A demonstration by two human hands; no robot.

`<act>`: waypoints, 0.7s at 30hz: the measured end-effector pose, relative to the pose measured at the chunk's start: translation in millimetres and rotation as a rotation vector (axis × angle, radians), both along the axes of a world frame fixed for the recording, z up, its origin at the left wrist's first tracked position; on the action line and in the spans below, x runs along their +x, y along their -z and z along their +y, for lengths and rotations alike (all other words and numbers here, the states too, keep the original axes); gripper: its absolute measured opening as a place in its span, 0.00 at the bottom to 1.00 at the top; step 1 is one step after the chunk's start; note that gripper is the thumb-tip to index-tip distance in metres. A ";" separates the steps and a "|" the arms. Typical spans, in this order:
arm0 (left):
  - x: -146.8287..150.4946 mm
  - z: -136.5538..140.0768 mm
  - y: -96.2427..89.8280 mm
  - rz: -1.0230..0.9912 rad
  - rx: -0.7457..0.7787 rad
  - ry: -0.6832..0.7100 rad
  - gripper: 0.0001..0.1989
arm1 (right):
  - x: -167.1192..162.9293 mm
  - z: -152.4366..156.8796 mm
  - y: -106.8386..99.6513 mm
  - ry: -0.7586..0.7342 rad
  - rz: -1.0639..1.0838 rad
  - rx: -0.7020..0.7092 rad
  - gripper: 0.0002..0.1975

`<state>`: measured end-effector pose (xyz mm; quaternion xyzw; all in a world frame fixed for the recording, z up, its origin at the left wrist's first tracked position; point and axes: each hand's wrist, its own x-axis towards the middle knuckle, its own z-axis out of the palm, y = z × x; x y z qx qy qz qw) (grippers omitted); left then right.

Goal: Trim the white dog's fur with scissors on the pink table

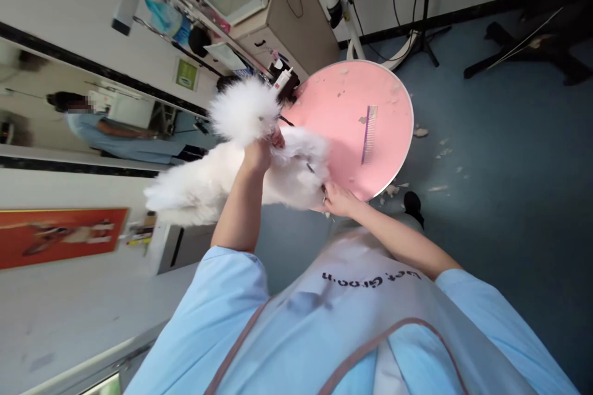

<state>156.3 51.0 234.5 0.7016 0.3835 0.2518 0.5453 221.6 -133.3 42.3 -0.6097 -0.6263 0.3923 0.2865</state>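
A white fluffy dog [213,166] is at the left edge of the round pink table [338,105], with a puffed round ball of fur on its far side. My left hand [260,153] is closed on the dog beside that ball; which part it grips is hidden in the fur. At the dog's near right side, my right hand [340,199] is closed around the handles of a pair of scissors [323,190]. Part of a dark blade shows against the white fur. A comb with a purple spine [369,136] lies on the tabletop, apart from both hands.
Fur clippings [438,188] lie on the blue floor, with more tufts on the tabletop. A white bottle [283,79] and dark items stand beyond the table. A cabinet [291,18], stand legs [424,43] and cables are behind. A mirror on the left reflects a person in blue.
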 end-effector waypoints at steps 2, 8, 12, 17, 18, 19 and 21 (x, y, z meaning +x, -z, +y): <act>-2.3 0.1 0.6 0.019 0.016 0.007 0.36 | 4.7 2.1 4.4 -0.026 0.010 -0.086 0.17; -8.4 0.4 3.1 0.038 0.043 0.025 0.37 | 16.2 5.6 18.6 -0.064 0.113 0.016 0.23; -9.1 -4.1 2.4 0.062 0.040 -0.006 0.39 | 24.7 5.4 27.3 -0.098 0.065 -0.133 0.16; -10.5 -9.1 2.7 0.047 0.069 -0.050 0.40 | 23.3 3.5 33.8 -0.128 0.116 -0.030 0.19; -11.3 -9.3 3.2 0.045 0.084 -0.054 0.39 | 22.4 2.4 36.8 -0.132 0.110 -0.055 0.17; -12.3 -9.2 4.0 0.049 0.093 -0.048 0.39 | 21.9 0.6 40.3 -0.141 0.097 -0.100 0.14; -14.7 -8.5 6.5 0.067 0.104 -0.024 0.38 | 21.8 -4.1 47.6 -0.164 0.075 -0.187 0.11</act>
